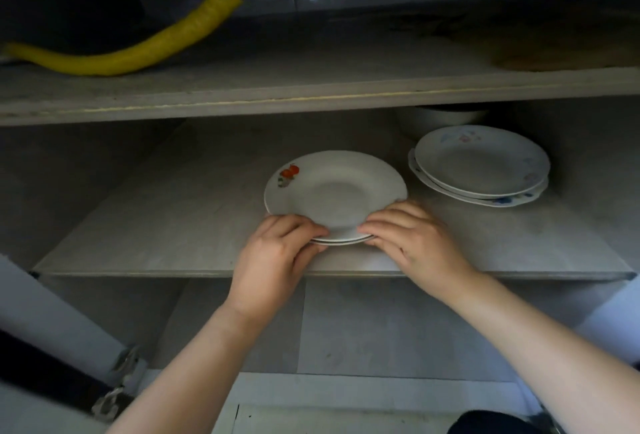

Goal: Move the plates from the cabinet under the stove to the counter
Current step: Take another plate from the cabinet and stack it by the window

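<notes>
Step in hand: taking hold of the near stack of plates [332, 191] to lift it out of the cabinet.
Where the plates are: the near stack lies on the lower shelf [173, 225], close to its front edge; I count at least two plates, the top one with a red fruit print at 10 o'clock on its rim.
Left hand [277, 253]: it grips the rim at about 7 o'clock, fingers [377, 224] of both hands curled around the edge.
Right hand [415, 243]: it pinches the rim at about 5 o'clock, fingers above and thumb below.
Other plates: a second stack [481, 163] waits at 2 o'clock from the first, well apart, with a bowl [440, 120] behind it.
The surface: not in view, so nothing can be said about it.
Risk, slipping: both grips sit on the near side only, so the far side may tip down and the top plate may slide off the lower one.
Risk, knocking: the upper board [311, 94] hangs low above; a lift too high would strike it.
Risk, hose: the yellow hose [156, 45] at 11 o'clock lies above that board and seems out of the way.
</notes>
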A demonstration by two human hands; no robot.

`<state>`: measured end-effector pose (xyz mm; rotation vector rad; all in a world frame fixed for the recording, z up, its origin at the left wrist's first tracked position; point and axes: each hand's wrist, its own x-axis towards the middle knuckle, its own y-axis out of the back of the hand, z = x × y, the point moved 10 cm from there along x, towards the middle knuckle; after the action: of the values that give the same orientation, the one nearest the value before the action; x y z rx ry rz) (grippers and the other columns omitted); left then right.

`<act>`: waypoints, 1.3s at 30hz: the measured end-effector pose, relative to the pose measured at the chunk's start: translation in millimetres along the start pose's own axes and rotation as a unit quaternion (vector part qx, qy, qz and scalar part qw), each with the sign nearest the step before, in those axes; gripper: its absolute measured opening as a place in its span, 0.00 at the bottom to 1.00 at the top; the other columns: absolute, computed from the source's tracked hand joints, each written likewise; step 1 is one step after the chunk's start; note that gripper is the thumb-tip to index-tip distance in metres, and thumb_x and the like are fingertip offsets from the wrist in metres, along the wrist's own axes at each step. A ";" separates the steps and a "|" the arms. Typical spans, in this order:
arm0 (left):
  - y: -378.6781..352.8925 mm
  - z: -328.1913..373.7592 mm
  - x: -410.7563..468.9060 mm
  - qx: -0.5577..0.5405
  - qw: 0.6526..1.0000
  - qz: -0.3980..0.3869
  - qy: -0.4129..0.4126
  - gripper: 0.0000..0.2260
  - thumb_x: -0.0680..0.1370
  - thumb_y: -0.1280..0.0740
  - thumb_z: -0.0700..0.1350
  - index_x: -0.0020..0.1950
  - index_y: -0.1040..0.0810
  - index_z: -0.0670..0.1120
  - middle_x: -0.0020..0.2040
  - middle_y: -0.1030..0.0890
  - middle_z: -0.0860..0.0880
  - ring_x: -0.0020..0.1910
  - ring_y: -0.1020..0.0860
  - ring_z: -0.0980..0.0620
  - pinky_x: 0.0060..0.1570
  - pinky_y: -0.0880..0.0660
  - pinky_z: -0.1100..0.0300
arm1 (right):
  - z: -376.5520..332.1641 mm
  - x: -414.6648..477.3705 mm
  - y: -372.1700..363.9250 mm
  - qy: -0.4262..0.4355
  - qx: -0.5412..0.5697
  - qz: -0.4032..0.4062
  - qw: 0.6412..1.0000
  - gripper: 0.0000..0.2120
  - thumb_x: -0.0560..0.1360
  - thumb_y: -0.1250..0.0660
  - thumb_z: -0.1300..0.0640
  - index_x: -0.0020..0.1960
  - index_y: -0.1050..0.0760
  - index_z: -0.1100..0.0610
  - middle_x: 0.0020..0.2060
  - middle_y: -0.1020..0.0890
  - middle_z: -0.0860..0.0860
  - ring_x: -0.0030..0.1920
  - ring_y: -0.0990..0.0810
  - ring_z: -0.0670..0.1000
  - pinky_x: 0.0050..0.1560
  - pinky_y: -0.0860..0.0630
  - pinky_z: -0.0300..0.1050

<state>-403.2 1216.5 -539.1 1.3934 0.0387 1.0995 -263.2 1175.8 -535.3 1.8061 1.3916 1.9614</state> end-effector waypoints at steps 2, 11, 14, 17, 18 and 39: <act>3.9 9.8 -7.7 0.000 1.000 -0.004 0.001 0.11 0.74 0.37 0.51 0.48 0.18 0.48 0.46 0.18 0.50 0.46 0.21 0.47 0.45 0.26 0.57 | -5.7 -9.6 5.3 0.008 0.002 0.003 1.000 0.07 0.69 0.29 0.60 0.47 0.17 0.59 0.44 0.16 0.52 0.43 0.19 0.57 0.47 0.23 0.50; 6.5 7.7 -11.9 -0.022 0.999 -0.013 0.042 0.08 0.70 0.27 0.46 0.47 0.18 0.49 0.47 0.19 0.51 0.49 0.23 0.48 0.49 0.28 0.59 | 0.8 -14.7 11.4 -0.021 0.030 -0.007 0.999 0.06 0.68 0.27 0.59 0.44 0.18 0.60 0.42 0.17 0.53 0.44 0.19 0.56 0.47 0.23 0.50; 3.2 11.8 -12.9 -0.019 0.999 -0.008 0.034 0.07 0.71 0.28 0.47 0.47 0.19 0.49 0.47 0.20 0.51 0.48 0.23 0.48 0.49 0.32 0.64 | 0.3 -15.9 10.7 -0.021 0.031 -0.021 0.999 0.08 0.69 0.30 0.58 0.45 0.18 0.60 0.43 0.17 0.53 0.44 0.20 0.56 0.49 0.23 0.49; 3.8 15.2 -15.4 -0.008 1.000 -0.005 0.020 0.08 0.72 0.32 0.52 0.48 0.19 0.50 0.47 0.20 0.52 0.48 0.23 0.48 0.49 0.30 0.61 | -1.5 -18.8 14.0 -0.019 0.029 -0.027 0.999 0.07 0.69 0.29 0.60 0.46 0.18 0.61 0.43 0.17 0.53 0.44 0.20 0.56 0.50 0.24 0.49; 4.1 17.2 -17.0 -0.004 1.000 -0.003 0.018 0.08 0.72 0.31 0.52 0.48 0.19 0.50 0.47 0.20 0.52 0.48 0.23 0.49 0.48 0.29 0.60 | -2.3 -20.7 16.1 -0.017 0.030 -0.030 0.999 0.07 0.69 0.29 0.61 0.46 0.18 0.61 0.43 0.17 0.54 0.45 0.20 0.56 0.50 0.25 0.50; -10.5 -50.2 -24.5 -0.329 0.877 0.079 0.341 0.16 0.75 0.34 0.44 0.58 0.34 0.58 0.52 0.27 0.60 0.48 0.24 0.64 0.50 0.24 0.58 | 69.2 -28.6 31.1 -0.349 0.180 0.052 0.918 0.12 0.69 0.28 0.53 0.52 0.20 0.49 0.54 0.22 0.44 0.57 0.23 0.46 0.59 0.26 0.53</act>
<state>-440.6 1241.0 -574.1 0.3626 0.0542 1.5180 -182.6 1176.0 -544.6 2.4311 1.4535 0.9231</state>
